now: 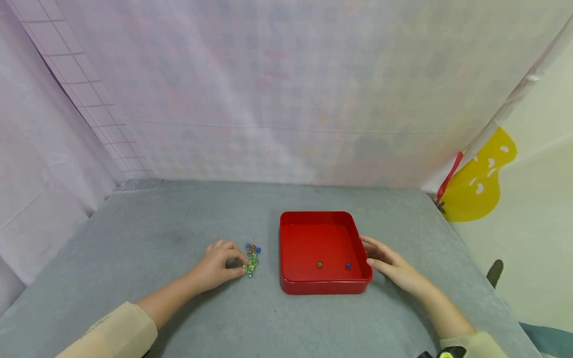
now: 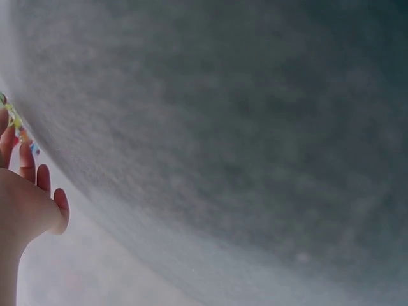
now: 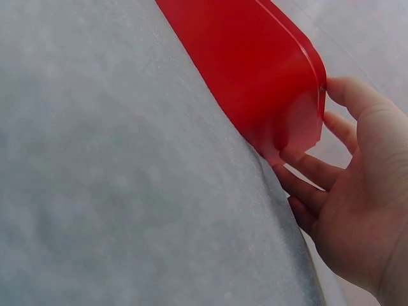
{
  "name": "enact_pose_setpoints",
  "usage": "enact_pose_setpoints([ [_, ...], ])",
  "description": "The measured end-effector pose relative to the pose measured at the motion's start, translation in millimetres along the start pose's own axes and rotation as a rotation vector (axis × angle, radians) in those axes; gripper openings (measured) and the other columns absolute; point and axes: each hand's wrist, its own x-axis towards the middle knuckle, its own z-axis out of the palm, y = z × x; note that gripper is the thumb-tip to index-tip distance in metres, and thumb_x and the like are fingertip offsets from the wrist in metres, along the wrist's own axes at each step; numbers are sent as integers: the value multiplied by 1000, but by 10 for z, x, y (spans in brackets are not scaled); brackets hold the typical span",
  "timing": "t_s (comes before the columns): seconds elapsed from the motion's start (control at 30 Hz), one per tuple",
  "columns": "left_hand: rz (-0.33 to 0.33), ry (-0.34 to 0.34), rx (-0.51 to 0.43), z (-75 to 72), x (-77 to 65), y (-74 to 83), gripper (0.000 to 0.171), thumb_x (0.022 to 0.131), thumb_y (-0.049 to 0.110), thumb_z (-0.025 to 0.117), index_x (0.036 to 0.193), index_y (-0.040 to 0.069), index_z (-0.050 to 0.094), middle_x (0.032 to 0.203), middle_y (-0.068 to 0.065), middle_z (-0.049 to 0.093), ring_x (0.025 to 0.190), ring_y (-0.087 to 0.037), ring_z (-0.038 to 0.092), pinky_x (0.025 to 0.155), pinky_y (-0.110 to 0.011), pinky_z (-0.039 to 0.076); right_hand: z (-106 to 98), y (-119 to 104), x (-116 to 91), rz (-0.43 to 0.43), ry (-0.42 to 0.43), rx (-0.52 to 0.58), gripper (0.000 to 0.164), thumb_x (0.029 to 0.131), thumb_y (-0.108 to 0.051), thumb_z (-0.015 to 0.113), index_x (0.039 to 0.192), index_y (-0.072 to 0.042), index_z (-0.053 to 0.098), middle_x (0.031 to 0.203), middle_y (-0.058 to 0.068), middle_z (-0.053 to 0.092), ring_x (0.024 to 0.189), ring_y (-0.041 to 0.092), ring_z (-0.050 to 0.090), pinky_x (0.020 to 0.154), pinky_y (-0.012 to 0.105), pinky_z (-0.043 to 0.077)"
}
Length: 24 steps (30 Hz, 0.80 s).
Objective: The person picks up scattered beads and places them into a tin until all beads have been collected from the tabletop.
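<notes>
My left hand (image 1: 221, 261) is at a small cluster of glass marbles (image 1: 250, 263), mostly green with a few blue and orange ones. Its thumb and index fingertips are right at the near green marbles, with a gap between them; the fingers look loosely extended in the left wrist view. On the right, my right hand (image 1: 392, 263) rests against the outer right wall of a square red tray (image 1: 309, 287). The thumb is at the tray's rim and the fingertips touch the side. Inside the tray lie a greenish-brown marble (image 1: 320, 264) and a blue marble (image 1: 348, 266).
A grey tabletop (image 1: 215, 323) lies under everything. Pale fabric (image 1: 286, 89) hangs behind it and along the sides. A yellow printed shape (image 1: 479, 189) shows on the cloth beyond the right table edge. The marble cluster sits just left of the tray.
</notes>
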Motion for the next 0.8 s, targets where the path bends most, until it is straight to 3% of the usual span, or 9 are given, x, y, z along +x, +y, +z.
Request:
enact_pose_setpoints([
  [0.8,-2,31,-54,-62,84,40,12,82,22,77,93,19,72,92,11,56,93,-14,46,82,-44,29,5,11,4,-14,7,-6,51,99,-12,51,148,-9,34,134,21,50,114,13,53,89,27,44],
])
